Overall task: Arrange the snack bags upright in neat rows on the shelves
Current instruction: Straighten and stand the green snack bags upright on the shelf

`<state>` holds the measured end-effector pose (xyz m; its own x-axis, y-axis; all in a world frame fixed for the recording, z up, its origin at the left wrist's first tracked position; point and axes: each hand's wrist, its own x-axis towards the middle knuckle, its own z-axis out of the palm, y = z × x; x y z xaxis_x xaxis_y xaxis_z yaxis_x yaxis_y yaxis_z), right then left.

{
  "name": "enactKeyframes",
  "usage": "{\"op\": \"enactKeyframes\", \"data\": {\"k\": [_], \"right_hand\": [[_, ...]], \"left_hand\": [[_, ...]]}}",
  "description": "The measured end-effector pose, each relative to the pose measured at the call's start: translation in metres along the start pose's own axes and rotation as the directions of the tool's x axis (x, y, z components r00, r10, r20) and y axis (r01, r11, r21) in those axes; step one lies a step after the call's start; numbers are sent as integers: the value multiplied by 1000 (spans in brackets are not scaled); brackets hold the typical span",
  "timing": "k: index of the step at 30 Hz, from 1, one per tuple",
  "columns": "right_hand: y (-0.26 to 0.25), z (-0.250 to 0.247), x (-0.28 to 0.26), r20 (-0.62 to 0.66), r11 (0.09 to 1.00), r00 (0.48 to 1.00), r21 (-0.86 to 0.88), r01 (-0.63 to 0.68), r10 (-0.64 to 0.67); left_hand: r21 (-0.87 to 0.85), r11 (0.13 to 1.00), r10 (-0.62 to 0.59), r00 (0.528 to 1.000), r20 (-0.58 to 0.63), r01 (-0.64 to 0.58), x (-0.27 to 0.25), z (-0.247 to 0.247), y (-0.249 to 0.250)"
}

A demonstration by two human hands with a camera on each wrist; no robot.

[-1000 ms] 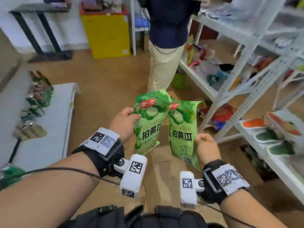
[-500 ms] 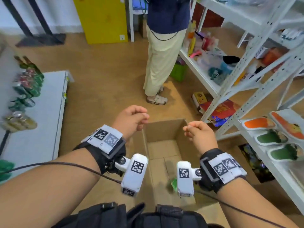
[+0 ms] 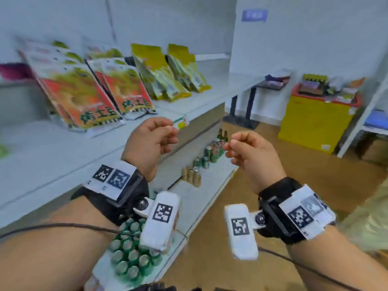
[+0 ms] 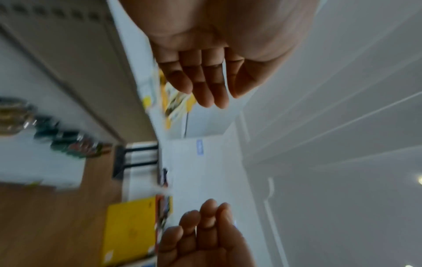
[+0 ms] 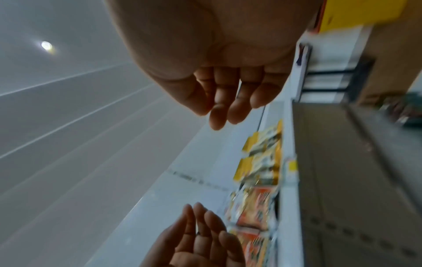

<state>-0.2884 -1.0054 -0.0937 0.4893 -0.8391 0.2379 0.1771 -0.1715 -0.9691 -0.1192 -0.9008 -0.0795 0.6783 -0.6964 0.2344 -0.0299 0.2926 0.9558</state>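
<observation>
Head view: both hands are raised at frame centre, side by side and apart. The left hand [image 3: 150, 141] sits in front of the white shelf [image 3: 63, 156] edge; the right hand [image 3: 251, 153] is over the wood floor [image 3: 315, 185]. Fingers of both are loosely curled, and nothing is in either hand. From this view the thumb and forefinger look nearly closed.

Left wrist view: the left hand [image 4: 212, 59] is at the top of frame, fingers relaxed and slightly bent, thumb apart from them, palm bare. The right hand [image 4: 205, 240] shows at the bottom, likewise bare. This settles what the head view leaves unclear.

Right wrist view: the right hand [image 5: 219, 75] is at the top, its fingers hanging loosely, nothing gripped. The left hand [image 5: 196, 242] is at the bottom, its fingers nearly straight.

Snack bags are only clear in the head view, in the upper left of the frame. The orange-red bags [image 3: 84, 95] stand in two rows, leaning back. Yellow bags [image 3: 168, 74] stand in two rows just right of them on the same shelf. Both wrist views show them only as blurred patches.

Head view only: green cans [image 3: 132, 257] on the lower shelf at bottom centre, more cans and bottles [image 3: 207, 154] further along it, and a yellow cabinet [image 3: 315, 122] at right.
</observation>
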Motion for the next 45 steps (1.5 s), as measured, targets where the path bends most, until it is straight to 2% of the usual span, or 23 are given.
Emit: {"op": "enactKeyframes", "data": {"k": [2, 5, 7, 10, 13, 16, 20, 24, 28, 32, 36, 38, 41, 45], "right_hand": [[-17, 62, 13, 141, 997, 989, 71, 25, -35], [-38, 153, 21, 303, 987, 949, 153, 41, -86], [-46, 215, 21, 408, 983, 907, 182, 33, -106], [-49, 296, 13, 533, 980, 839, 199, 4, -112], [-44, 367, -3, 625, 986, 775, 166, -18, -91], [-38, 424, -16, 662, 992, 749, 119, -50, -41], [-29, 482, -28, 723, 990, 690, 59, -130, 47], [-20, 525, -37, 770, 991, 632, -7, -130, 89], [-10, 560, -43, 800, 987, 584, -65, -146, 139], [1, 588, -48, 800, 968, 550, -152, -202, 240], [14, 601, -50, 801, 966, 540, -211, -148, 258], [18, 602, -48, 807, 972, 541, -193, -135, 236], [20, 602, -46, 834, 986, 526, -147, -73, 164], [20, 597, -41, 842, 997, 533, -64, -43, 77]], "left_hand": [[13, 997, 81, 990, -112, -80, 4, -58, 31], [63, 983, 186, 945, -268, -175, 0, -144, 70], [106, 970, 243, 891, -383, -218, -10, -201, 92], [173, 960, 280, 808, -518, -222, -30, -273, 113], [227, 956, 289, 733, -616, -186, -48, -335, 124], [246, 963, 256, 674, -693, -113, -59, -385, 125], [284, 958, 244, 575, -781, -21, -64, -431, 122], [344, 932, 245, 504, -828, 113, -66, -466, 121], [331, 923, 196, 501, -843, 196, -68, -490, 117], [278, 910, 115, 456, -882, 308, -74, -508, 106], [332, 833, 100, 469, -877, 442, -78, -516, 99], [348, 822, 109, 476, -873, 450, -79, -519, 97], [369, 812, 96, 520, -849, 452, -80, -521, 95], [335, 887, 116, 548, -828, 318, -81, -522, 95]]}}
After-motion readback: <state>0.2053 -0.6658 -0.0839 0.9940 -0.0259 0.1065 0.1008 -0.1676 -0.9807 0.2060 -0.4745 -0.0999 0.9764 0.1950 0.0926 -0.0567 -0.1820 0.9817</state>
